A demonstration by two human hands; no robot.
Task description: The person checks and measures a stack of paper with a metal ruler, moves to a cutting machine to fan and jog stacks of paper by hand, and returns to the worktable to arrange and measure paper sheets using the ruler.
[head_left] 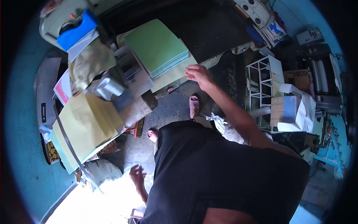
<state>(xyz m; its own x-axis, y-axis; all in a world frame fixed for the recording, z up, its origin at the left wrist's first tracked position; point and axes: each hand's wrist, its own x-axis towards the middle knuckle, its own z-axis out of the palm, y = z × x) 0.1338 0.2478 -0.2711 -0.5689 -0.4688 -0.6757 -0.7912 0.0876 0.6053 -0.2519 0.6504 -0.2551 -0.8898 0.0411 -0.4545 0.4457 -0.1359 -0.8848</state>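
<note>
My right hand (199, 76) reaches out beside a stack of green sheets or booklets (158, 46). Its fingers are loosely bent, with nothing visible in them, close to the corner of the cream board (192, 61) under the stack. Whether the fingertips touch that board I cannot tell. Low on the left, my left hand (138, 179) hangs in the air, fingers bent and apart, holding nothing. Nearest to it are the bright floor patch and a pale sack (104, 170). A pile of yellow sheets (80, 123) lies further up on the left.
A dark machine bed (212, 28) spans the top. Beside the green stack is a machine part with a red button (170, 90). A white metal rack (260, 82) and an open carton (289, 112) stand at right. A broom (139, 128) lies near my feet in pink slippers (194, 101).
</note>
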